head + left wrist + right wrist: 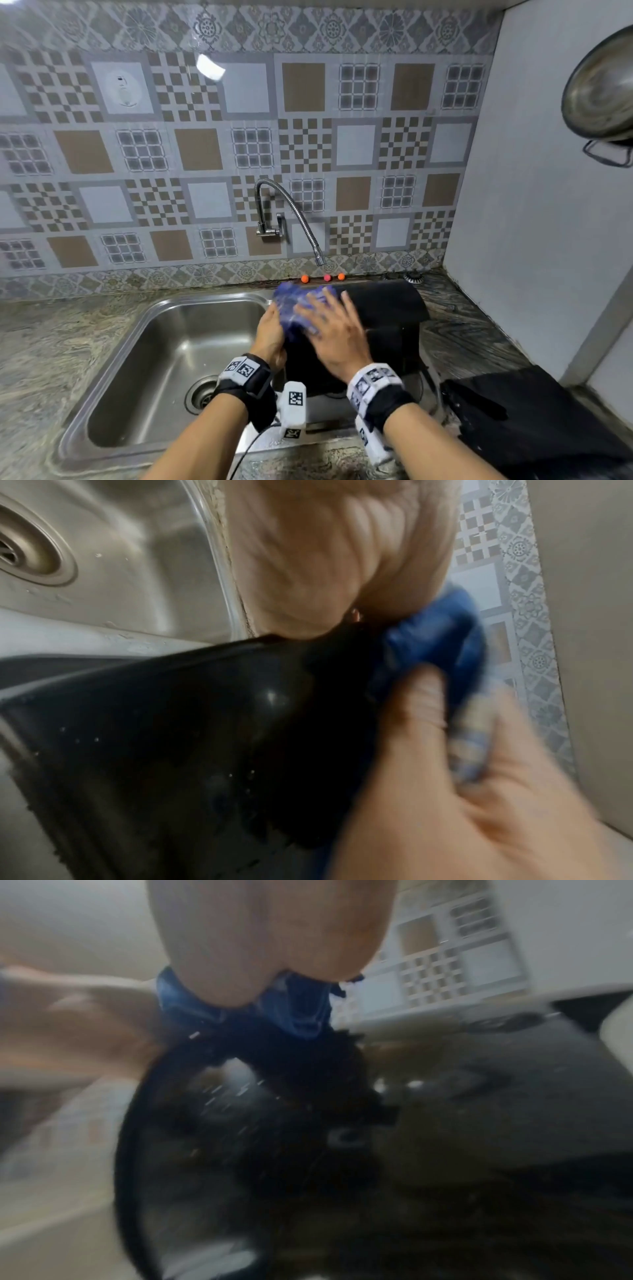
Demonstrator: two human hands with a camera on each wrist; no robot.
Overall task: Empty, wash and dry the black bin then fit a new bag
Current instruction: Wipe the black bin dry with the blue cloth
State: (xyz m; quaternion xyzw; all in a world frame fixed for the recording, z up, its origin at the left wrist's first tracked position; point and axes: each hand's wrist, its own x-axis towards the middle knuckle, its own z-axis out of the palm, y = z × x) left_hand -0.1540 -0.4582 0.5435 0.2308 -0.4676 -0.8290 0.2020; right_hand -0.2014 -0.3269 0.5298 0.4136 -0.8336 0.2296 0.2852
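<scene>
The black bin (387, 308) lies on its side on the counter, right of the sink, wet with droplets (171, 737). A blue cloth (294, 301) is spread over its upper left part. My right hand (329, 329) presses flat on the cloth with fingers spread; the right wrist view shows the palm (267, 939) over the cloth (301, 1010). My left hand (270, 332) holds the bin's left side, its fingertips hidden under the cloth. In the blurred left wrist view the palm (325, 561) sits against the bin's edge, next to the cloth (438, 637).
The steel sink (102, 370) lies to the left, and a flexible tap (291, 212) reaches over the bin. A flat black piece (531, 418) lies on the counter at the right front. A metal bowl (603, 89) hangs on the right wall. Small orange balls (305, 279) line the backsplash.
</scene>
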